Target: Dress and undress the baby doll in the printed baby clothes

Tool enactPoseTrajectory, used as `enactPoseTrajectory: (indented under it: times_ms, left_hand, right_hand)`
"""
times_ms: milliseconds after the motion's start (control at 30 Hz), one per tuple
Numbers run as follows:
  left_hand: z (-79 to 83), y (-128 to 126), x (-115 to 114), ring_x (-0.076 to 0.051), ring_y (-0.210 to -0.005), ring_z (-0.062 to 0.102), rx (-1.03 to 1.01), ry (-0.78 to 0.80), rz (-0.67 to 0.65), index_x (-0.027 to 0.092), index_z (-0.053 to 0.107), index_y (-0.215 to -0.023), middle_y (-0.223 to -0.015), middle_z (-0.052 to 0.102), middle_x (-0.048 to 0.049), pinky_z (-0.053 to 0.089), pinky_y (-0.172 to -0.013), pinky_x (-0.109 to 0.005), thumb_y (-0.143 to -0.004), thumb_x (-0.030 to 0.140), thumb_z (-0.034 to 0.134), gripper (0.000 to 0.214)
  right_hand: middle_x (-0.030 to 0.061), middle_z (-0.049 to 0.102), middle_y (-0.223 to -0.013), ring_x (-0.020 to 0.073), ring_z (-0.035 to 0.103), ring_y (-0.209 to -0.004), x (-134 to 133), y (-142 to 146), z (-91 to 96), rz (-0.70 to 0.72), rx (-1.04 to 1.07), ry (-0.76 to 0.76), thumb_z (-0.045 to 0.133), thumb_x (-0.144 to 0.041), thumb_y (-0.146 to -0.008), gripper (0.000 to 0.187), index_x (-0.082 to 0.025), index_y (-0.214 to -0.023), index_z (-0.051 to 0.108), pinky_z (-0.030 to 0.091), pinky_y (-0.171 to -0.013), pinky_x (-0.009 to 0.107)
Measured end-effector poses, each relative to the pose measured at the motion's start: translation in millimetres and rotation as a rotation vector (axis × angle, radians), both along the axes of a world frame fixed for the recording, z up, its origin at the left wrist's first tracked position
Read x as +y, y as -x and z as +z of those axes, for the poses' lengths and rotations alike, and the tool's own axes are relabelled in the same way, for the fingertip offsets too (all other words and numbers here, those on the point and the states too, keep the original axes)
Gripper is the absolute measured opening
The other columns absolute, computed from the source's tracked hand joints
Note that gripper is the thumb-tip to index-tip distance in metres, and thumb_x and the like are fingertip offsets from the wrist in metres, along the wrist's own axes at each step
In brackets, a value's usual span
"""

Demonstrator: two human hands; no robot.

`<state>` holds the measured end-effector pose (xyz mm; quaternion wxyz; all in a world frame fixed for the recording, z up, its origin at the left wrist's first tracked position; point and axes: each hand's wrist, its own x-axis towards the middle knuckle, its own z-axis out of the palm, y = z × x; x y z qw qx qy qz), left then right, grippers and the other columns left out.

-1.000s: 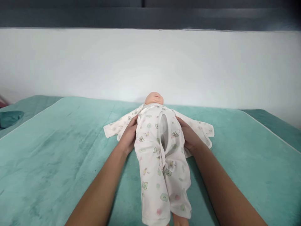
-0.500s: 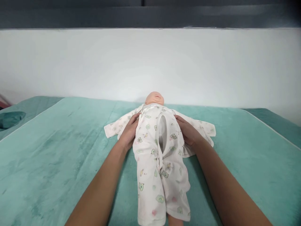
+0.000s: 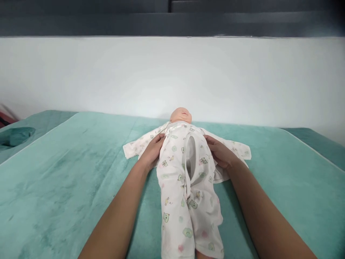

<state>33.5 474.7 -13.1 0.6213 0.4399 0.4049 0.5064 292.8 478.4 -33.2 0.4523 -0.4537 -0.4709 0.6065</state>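
Observation:
A baby doll [image 3: 181,114] lies on its back, its head toward the wall and its legs toward me. It is dressed in a white printed long-sleeved top [image 3: 134,146] with both sleeves spread outward. White printed baby trousers [image 3: 176,201] with an open crotch slit cover its legs and reach high up its torso. My left hand [image 3: 154,151] is closed against the left side of the trousers near the waist. On the opposite side my right hand [image 3: 219,151] grips them at the same height. The fingertips of both hands are partly hidden by cloth.
Underneath is a green padded bed surface [image 3: 67,190] with pale seams. A white wall [image 3: 107,75] rises behind the doll's head, with a dark ledge [image 3: 94,25] above it. Bunched dark green fabric [image 3: 17,136] lies at the far left.
The whole view has shifted slightly, so doll and hands appear a little lower and further right. Both hands keep their places at the sides of the trousers.

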Motion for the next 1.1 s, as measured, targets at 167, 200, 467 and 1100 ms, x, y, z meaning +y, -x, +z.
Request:
enactPoseTrajectory:
  times_ms: [167,200,467,1100]
  left_hand:
    - [-4.1,5,-1,-0.019,-0.077,0.064,0.030,0.071,-0.009,0.021,0.065,-0.100,-0.082,0.069,-0.0020,0.052,-0.073,-0.032,-0.068,0.039,0.081,0.041]
    - [-4.1,6,-1,-0.018,-0.078,0.064,0.023,0.073,-0.008,0.021,0.065,-0.100,-0.084,0.069,-0.0019,0.052,-0.074,-0.032,-0.068,0.036,0.081,0.039]
    - [1.8,10,-8,-0.026,-0.110,0.063,-0.104,0.112,-0.104,0.022,0.069,-0.116,-0.116,0.071,-0.0079,0.049,-0.096,-0.039,-0.075,0.029,0.074,0.041]
    - [-3.2,6,4,-0.022,-0.091,0.053,0.627,-0.441,0.349,0.022,0.060,-0.073,-0.091,0.059,-0.0043,0.043,-0.089,-0.035,-0.075,0.017,0.061,0.006]
  right_hand:
    - [-0.0021,0.071,-0.082,0.0163,0.060,-0.063,-1,-6,-0.4,0.001,-0.129,-0.048,0.079,-0.034,-0.065,0.037,-0.027,-0.100,0.068,0.047,-0.055,0.028]
    - [-0.0025,0.071,-0.081,0.0145,0.058,-0.060,-1,-6,-0.6,-0.001,-0.154,-0.047,0.078,-0.034,-0.066,0.036,-0.027,-0.100,0.068,0.044,-0.051,0.026]
    - [-0.0010,0.073,-0.091,0.0182,0.064,-0.073,-4,4,-3.9,-0.101,-0.124,-0.117,0.076,-0.027,-0.066,0.029,-0.026,-0.093,0.064,0.047,-0.058,0.027]
    - [-0.0012,0.071,-0.078,0.0204,0.061,-0.068,0,3,7.1,-0.182,-0.318,-0.167,0.068,-0.040,-0.073,0.024,-0.028,-0.094,0.070,0.045,-0.062,0.033]
